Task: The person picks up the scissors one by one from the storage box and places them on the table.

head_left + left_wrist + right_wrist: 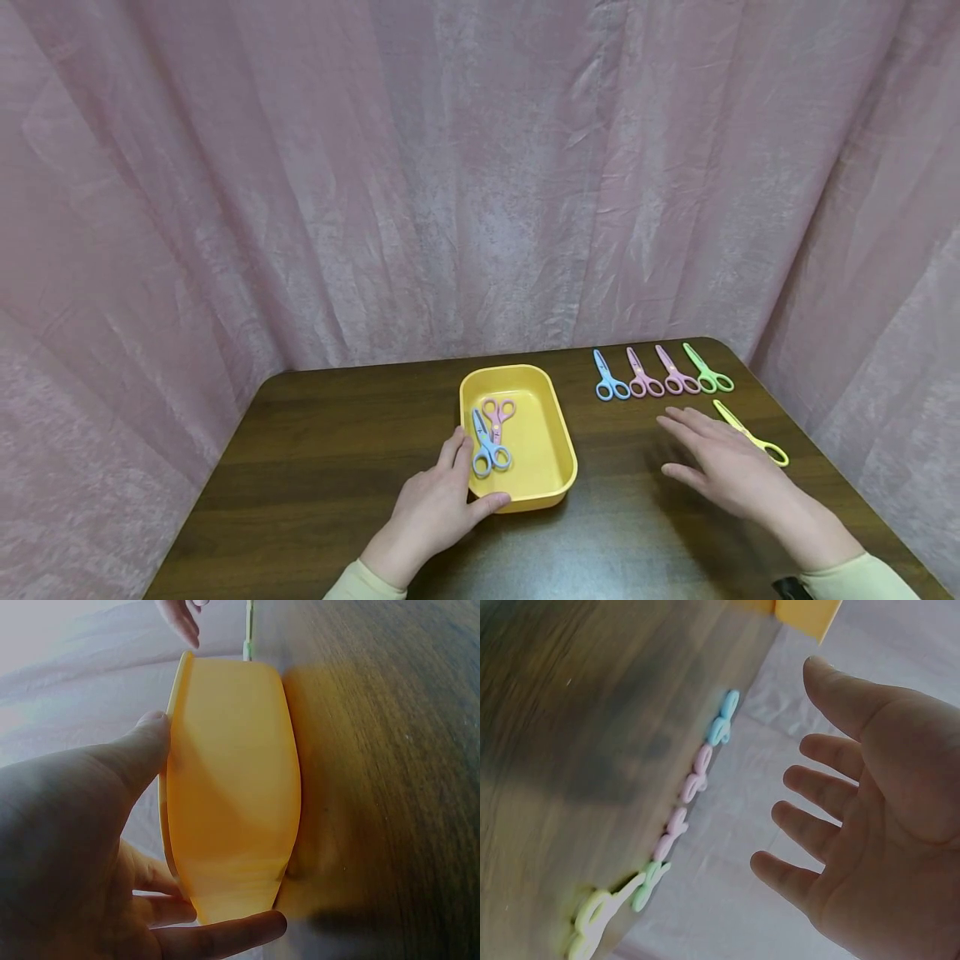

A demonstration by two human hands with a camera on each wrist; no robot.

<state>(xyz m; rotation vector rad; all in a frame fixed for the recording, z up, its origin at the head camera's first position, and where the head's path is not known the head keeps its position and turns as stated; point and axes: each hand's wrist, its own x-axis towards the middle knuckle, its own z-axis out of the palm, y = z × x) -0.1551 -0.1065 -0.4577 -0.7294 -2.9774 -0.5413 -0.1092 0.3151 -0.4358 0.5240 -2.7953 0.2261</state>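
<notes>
My left hand (431,508) rests against the near left corner of a yellow plastic tray (547,417). Its thumb lies on the near rim, and its extended fingers touch the left side. Inside the tray are blue scissors (491,454), partly over pink scissors (498,410). To the right, my right hand (723,462) hovers above the table with fingers spread, holding nothing. Beside it lie yellow scissors (750,433), partly hidden by the hand in the head view. The right wrist view shows the bare palm (900,825) and the yellow scissors' handles (591,919).
Along the table's far right edge lie blue scissors (611,379), two pink pairs (643,379) (677,375) and green scissors (707,373) in a row. The dark wooden table (322,450) has rounded corners. Pink curtains (480,183) hang behind it and at both sides.
</notes>
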